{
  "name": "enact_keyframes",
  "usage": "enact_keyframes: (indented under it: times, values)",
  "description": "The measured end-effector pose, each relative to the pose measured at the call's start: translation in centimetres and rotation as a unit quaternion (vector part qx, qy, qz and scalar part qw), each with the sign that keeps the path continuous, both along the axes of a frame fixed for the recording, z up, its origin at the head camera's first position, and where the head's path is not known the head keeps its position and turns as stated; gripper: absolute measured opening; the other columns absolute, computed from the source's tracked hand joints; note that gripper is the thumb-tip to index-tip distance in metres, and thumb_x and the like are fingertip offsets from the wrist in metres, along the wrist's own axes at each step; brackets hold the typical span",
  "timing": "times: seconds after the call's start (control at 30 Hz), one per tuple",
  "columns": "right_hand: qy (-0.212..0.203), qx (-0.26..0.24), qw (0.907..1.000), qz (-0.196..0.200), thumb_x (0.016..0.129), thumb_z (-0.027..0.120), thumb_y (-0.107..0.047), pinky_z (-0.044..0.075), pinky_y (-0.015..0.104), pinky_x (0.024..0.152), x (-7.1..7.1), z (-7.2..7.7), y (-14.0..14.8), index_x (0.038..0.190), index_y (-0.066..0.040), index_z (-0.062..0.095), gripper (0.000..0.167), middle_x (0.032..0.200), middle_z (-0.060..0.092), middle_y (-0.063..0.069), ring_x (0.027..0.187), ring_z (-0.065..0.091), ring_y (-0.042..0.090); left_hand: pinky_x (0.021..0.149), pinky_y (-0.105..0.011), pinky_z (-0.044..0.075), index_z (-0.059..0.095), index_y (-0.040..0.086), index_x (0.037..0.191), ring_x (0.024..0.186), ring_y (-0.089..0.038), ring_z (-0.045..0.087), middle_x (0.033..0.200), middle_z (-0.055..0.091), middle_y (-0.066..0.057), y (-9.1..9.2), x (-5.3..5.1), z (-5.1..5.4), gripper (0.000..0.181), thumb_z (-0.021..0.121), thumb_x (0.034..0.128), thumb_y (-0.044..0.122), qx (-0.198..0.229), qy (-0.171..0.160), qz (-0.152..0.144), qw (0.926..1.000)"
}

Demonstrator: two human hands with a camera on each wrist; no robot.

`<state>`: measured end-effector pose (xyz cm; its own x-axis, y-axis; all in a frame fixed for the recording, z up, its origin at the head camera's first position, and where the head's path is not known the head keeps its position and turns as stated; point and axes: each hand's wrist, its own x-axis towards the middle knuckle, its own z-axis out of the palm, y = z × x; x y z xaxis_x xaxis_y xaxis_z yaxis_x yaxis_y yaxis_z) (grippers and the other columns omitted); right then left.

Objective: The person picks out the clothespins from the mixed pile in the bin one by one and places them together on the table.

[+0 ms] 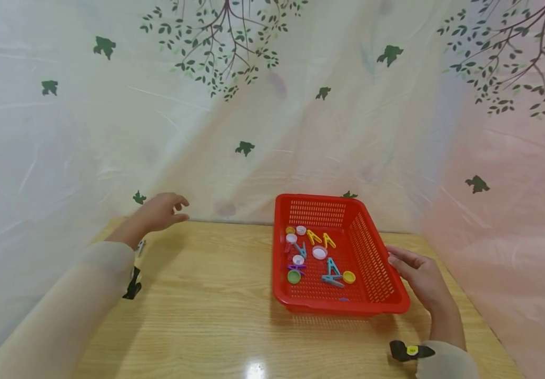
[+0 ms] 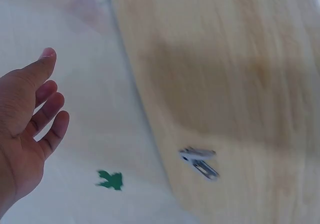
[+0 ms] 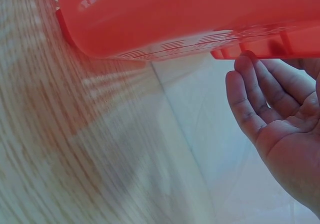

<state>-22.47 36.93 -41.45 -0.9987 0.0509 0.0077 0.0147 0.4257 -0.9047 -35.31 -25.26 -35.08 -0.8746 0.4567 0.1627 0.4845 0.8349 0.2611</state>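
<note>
My left hand [image 1: 158,211] is raised over the table's far left, fingers loosely bent and nothing in them. Beyond its fingers in the left wrist view, a grey clothespin [image 2: 199,156] lies on the wood; the head view shows this clothespin [image 1: 141,246] by my wrist. A red basket [image 1: 338,305] stands to the right, holding yellow clothespins [image 1: 328,240], blue clothespins [image 1: 333,266], a purple one and several round caps [image 1: 319,253]. My right hand [image 1: 419,276] touches the basket's right rim; in the right wrist view its relaxed fingers [image 3: 245,103] reach under the rim.
The wooden table [image 1: 215,300] ends at a pale hanging sheet [image 1: 206,147] printed with leaves and branches, which also runs along the left and right sides. Black straps with yellow centres [image 1: 412,350] sit at both wrists.
</note>
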Motion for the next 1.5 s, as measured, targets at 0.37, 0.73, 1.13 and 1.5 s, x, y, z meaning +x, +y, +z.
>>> enact_keyframes:
  times: [0.37,0.73,1.13,1.5]
  values:
    - [0.002,-0.004,1.0000,0.004,0.099,0.062,-0.050,0.050,0.017,0.091,0.0,-0.1,0.2,0.149,-0.010,0.053,0.065,0.136,0.065,-0.004,0.111,0.060,-0.004,0.092,-0.052,0.053,0.064,-0.006,0.124,0.098,-0.037,0.065,0.109,0.068,-0.023,5.8,-1.4,2.2,0.036,0.072,0.0970,0.016,-0.035,0.024,-0.046,0.9980]
    - [-0.012,0.000,0.9999,-0.003,0.099,0.061,-0.053,0.049,0.018,0.092,0.1,0.0,0.1,0.151,-0.012,0.052,0.067,0.143,0.061,0.002,0.113,0.057,-0.004,0.101,-0.049,0.050,0.061,-0.003,0.132,0.112,-0.037,0.063,0.121,0.066,-0.020,11.6,-1.9,4.4,0.042,0.070,0.0990,0.021,-0.058,0.009,-0.069,0.9959]
    - [-0.010,0.003,0.9999,0.000,0.099,0.061,-0.053,0.048,0.017,0.091,0.0,0.0,0.3,0.151,-0.013,0.052,0.067,0.142,0.061,0.000,0.113,0.057,-0.004,0.101,-0.039,0.053,0.063,0.010,0.134,0.116,-0.025,0.062,0.132,0.064,-0.010,18.0,-2.0,3.8,0.041,0.071,0.0982,0.028,-0.069,-0.018,-0.065,0.9954]
    - [-0.014,0.003,0.9999,0.000,0.099,0.061,-0.053,0.049,0.018,0.093,-0.3,0.0,0.2,0.151,-0.014,0.052,0.066,0.144,0.060,0.002,0.114,0.057,-0.003,0.098,-0.034,0.052,0.065,0.013,0.132,0.107,-0.017,0.060,0.122,0.067,-0.003,23.4,-1.6,1.9,0.042,0.070,0.0977,0.037,-0.111,0.006,-0.119,0.9867]
